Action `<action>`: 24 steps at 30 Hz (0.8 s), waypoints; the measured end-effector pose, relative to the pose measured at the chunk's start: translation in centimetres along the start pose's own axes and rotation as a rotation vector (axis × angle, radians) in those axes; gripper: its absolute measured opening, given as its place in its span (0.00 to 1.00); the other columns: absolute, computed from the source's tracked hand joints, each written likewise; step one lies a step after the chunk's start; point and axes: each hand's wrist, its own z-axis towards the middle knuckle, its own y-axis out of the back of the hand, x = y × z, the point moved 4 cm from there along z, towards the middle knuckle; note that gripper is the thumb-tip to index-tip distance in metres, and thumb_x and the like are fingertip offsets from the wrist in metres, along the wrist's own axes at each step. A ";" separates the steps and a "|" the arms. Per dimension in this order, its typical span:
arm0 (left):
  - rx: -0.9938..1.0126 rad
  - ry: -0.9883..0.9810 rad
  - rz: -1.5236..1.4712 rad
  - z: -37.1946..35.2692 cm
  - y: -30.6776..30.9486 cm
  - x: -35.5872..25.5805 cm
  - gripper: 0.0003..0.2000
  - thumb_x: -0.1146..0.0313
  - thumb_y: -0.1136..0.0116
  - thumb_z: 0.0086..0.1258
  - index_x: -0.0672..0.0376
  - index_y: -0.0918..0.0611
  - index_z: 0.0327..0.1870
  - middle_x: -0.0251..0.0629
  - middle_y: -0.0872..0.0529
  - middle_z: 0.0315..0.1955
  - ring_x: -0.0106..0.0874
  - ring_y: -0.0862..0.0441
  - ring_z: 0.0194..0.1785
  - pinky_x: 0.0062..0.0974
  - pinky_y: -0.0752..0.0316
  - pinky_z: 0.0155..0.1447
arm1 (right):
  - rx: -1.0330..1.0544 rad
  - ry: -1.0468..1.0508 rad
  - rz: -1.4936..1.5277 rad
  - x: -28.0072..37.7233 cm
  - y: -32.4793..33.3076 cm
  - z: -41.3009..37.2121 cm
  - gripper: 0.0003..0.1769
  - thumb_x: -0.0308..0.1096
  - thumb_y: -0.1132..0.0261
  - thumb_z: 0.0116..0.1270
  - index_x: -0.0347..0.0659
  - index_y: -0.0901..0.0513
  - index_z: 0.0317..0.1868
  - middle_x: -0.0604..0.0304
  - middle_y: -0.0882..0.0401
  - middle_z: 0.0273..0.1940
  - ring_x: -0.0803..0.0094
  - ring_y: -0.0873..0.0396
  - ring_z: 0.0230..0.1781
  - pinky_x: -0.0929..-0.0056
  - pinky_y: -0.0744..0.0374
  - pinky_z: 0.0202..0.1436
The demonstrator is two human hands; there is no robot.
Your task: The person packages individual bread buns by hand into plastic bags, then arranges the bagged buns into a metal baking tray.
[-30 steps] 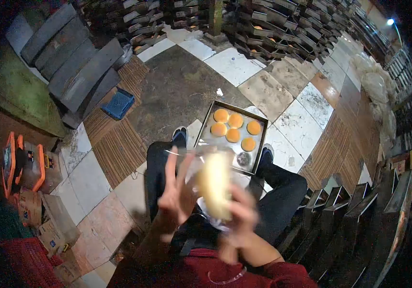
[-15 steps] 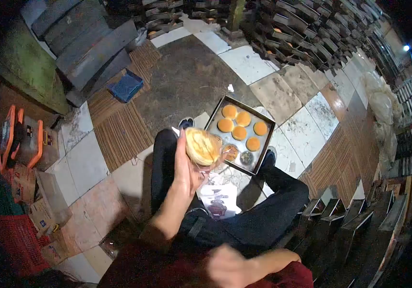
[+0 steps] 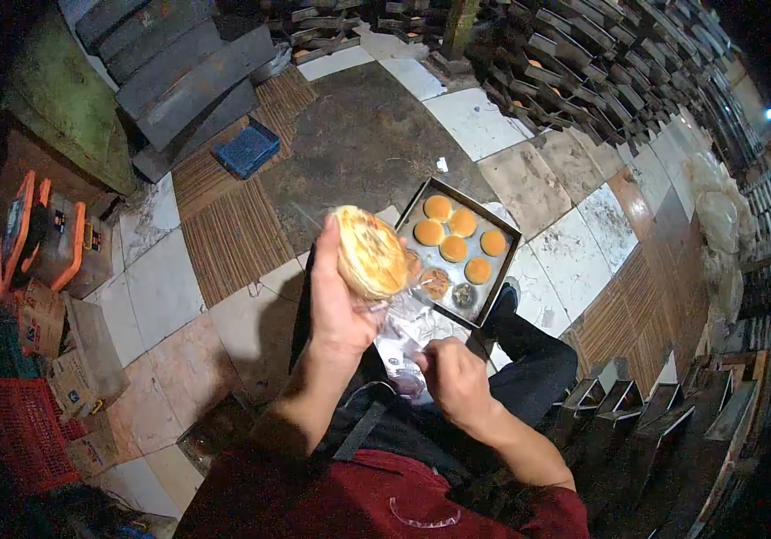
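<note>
My left hand (image 3: 336,310) is closed around a round, pale bun (image 3: 372,256) with a yellow, browned top, tilted upright. Clear plastic wrap (image 3: 401,325) hangs loosely from the bun's lower side. My right hand (image 3: 457,382) is closed in a pinch at the lower end of that plastic. Below it, between my legs, lies a white printed packet (image 3: 403,364), partly covered by the plastic. Just beyond my hands a square metal tray (image 3: 500,278) sits on the floor, holding several golden buns (image 3: 462,223) and, in its near corner, a small clear, round container (image 3: 465,296).
A blue plastic tray (image 3: 248,148) lies on a brown striped mat to the left. Orange-handled boxes (image 3: 71,242), cardboard boxes (image 3: 41,319) and a red crate (image 3: 31,431) stand further left. Dark metal trays (image 3: 664,404) are stacked at the right, with many more behind.
My right hand has come up from my lap to the plastic and pinched it. My left hand has turned the bun so its browned top shows more, shifting slightly left.
</note>
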 end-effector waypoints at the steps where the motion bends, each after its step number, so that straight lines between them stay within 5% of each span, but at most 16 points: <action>1: 0.033 -0.037 0.004 0.1 0.0 -0.5 0.28 0.42 0.53 0.63 0.59 0.29 0.51 0.48 0.24 0.46 0.44 0.24 0.50 0.52 0.26 0.51 | 0.102 -0.079 0.017 -0.3 -0.5 -0.2 0.11 0.30 0.35 0.58 0.35 0.30 0.32 0.51 0.28 0.23 0.55 0.26 0.24 0.63 0.28 0.25; 3: 0.100 -0.093 0.022 0.4 0.0 -1.0 0.29 0.42 0.52 0.64 0.59 0.30 0.53 0.48 0.24 0.46 0.44 0.24 0.51 0.53 0.26 0.51 | 0.197 -0.288 0.112 -1.0 -0.7 -0.7 0.12 0.31 0.36 0.59 0.35 0.31 0.31 0.46 0.27 0.26 0.50 0.25 0.28 0.62 0.27 0.25; 4: 0.102 -0.097 0.020 0.3 -0.2 -1.2 0.29 0.42 0.52 0.64 0.59 0.30 0.53 0.48 0.24 0.46 0.44 0.24 0.51 0.53 0.26 0.51 | 0.296 -0.414 0.209 -1.1 0.7 0.0 0.12 0.31 0.37 0.61 0.34 0.30 0.35 0.44 0.23 0.36 0.56 0.21 0.32 0.68 0.23 0.31; 7: 0.222 -0.277 0.144 -0.2 -1.2 -1.5 0.31 0.43 0.53 0.64 0.55 0.36 0.62 0.46 0.26 0.51 0.43 0.27 0.56 0.53 0.28 0.54 | 0.109 -0.655 0.895 -1.8 2.2 0.6 0.11 0.28 0.37 0.61 0.34 0.28 0.41 0.47 0.29 0.55 0.70 0.28 0.52 0.73 0.29 0.56; 8: 0.222 -0.271 0.144 -0.4 -1.5 -1.2 0.31 0.43 0.53 0.64 0.55 0.36 0.62 0.46 0.26 0.51 0.43 0.27 0.56 0.53 0.28 0.54 | 0.143 -0.637 0.963 -1.8 2.2 0.9 0.10 0.27 0.37 0.60 0.35 0.27 0.41 0.51 0.27 0.51 0.71 0.28 0.51 0.74 0.29 0.54; 10: 0.330 -0.339 0.239 -1.2 -2.6 -1.0 0.30 0.44 0.54 0.65 0.53 0.39 0.64 0.45 0.27 0.53 0.44 0.28 0.57 0.54 0.28 0.55 | 0.208 -0.453 0.836 -2.5 0.7 1.1 0.10 0.24 0.37 0.60 0.35 0.29 0.41 0.58 0.24 0.44 0.83 0.29 0.34 0.79 0.28 0.32; 14: 0.249 -0.238 0.148 -1.4 -2.0 -1.3 0.29 0.46 0.52 0.65 0.53 0.37 0.63 0.46 0.26 0.51 0.43 0.28 0.56 0.53 0.27 0.53 | 0.265 -0.440 0.602 -1.5 0.9 1.3 0.10 0.23 0.36 0.57 0.35 0.27 0.38 0.58 0.24 0.36 0.77 0.27 0.33 0.75 0.26 0.32; 16: 0.180 -0.170 0.091 -1.3 -1.6 -1.2 0.28 0.46 0.52 0.65 0.54 0.35 0.60 0.46 0.25 0.49 0.43 0.26 0.54 0.52 0.26 0.52 | 0.102 0.149 0.067 0.3 1.5 2.2 0.12 0.19 0.34 0.53 0.35 0.27 0.36 0.55 0.26 0.32 0.67 0.26 0.28 0.73 0.26 0.30; 18: 0.120 -0.088 0.039 -0.9 -1.2 -0.8 0.27 0.45 0.52 0.65 0.55 0.33 0.57 0.46 0.24 0.47 0.42 0.25 0.52 0.51 0.25 0.50 | 0.063 0.179 -0.068 0.4 1.0 1.9 0.08 0.27 0.37 0.57 0.38 0.28 0.35 0.51 0.29 0.24 0.58 0.28 0.22 0.68 0.27 0.27; 20: 0.031 -0.175 0.045 0.3 0.0 -1.1 0.25 0.44 0.53 0.65 0.58 0.29 0.51 0.46 0.23 0.43 0.41 0.23 0.48 0.49 0.23 0.47 | 0.724 -0.170 0.022 0.9 -0.9 -0.1 0.07 0.37 0.45 0.65 0.43 0.28 0.36 0.51 0.34 0.17 0.56 0.29 0.18 0.63 0.30 0.23; 22: -0.111 -0.288 0.011 1.7 0.9 -3.1 0.26 0.43 0.53 0.65 0.59 0.29 0.49 0.46 0.23 0.41 0.42 0.22 0.46 0.48 0.23 0.47 | 1.571 0.301 0.684 6.8 -0.4 -5.5 0.12 0.43 0.52 0.68 0.47 0.27 0.34 0.50 0.34 0.14 0.56 0.27 0.19 0.62 0.29 0.22; 23: -0.082 -0.300 -0.004 1.9 0.9 -3.8 0.26 0.43 0.54 0.65 0.59 0.29 0.49 0.47 0.23 0.42 0.42 0.23 0.47 0.49 0.24 0.48 | 1.567 0.308 0.680 6.7 0.6 -4.8 0.12 0.43 0.52 0.68 0.47 0.27 0.34 0.50 0.34 0.14 0.56 0.27 0.19 0.62 0.29 0.22; 24: -0.062 -0.306 -0.023 2.0 1.0 -4.1 0.27 0.43 0.54 0.65 0.59 0.30 0.50 0.47 0.23 0.42 0.42 0.23 0.47 0.49 0.24 0.49 | 1.233 0.237 0.771 6.0 2.6 -2.4 0.09 0.39 0.47 0.65 0.45 0.25 0.35 0.52 0.29 0.21 0.58 0.25 0.24 0.64 0.27 0.27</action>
